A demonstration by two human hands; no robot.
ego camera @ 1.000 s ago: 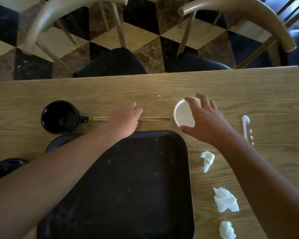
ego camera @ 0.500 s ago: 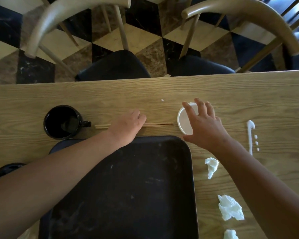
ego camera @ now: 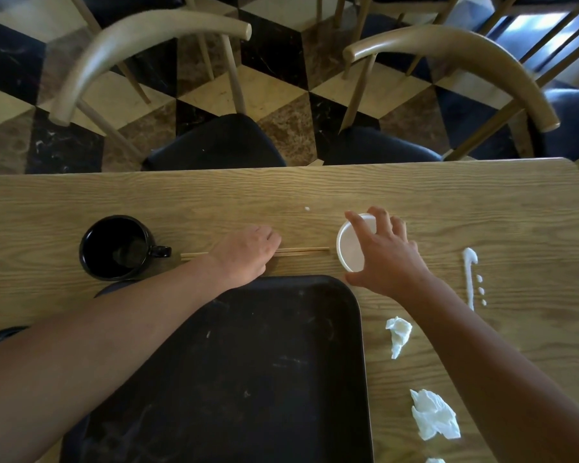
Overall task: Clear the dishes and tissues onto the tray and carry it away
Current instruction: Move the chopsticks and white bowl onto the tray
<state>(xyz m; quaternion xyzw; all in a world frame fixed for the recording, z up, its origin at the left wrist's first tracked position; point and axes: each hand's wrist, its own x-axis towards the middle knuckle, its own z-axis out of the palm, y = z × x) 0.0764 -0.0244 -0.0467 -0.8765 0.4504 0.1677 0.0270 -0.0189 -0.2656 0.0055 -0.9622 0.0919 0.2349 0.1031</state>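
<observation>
Counter [ego camera: 81,202]: a big wooden top, carrying everything here.
Tray [ego camera: 248,379]: a big black tray, lying flat just below both hands, with nothing on it.
Chairs [ego camera: 214,142]: two wooden chairs with dark seats, standing past the far edge of the counter.
Mug [ego camera: 114,247]: a black mug, sitting to the left of the left hand, near the left end of the chopsticks.
Left hand [ego camera: 244,255]: its grip is lying over the middle of the chopsticks; I cannot tell if the fingers are closing on them.
Right hand [ego camera: 381,255]: its grip is spreading over the white bowl, fingertips touching the rim.
White bowl [ego camera: 350,248]: sitting on the counter under the right hand, just past the tray's far right corner.
Chopsticks [ego camera: 301,250]: lying flat, sticking out from both sides of the left hand.
Tissues [ego camera: 433,416]: crumpled white bits, lying below the right hand, right of the tray.
White spill [ego camera: 469,272]: a streak and dots, right of the right hand.
</observation>
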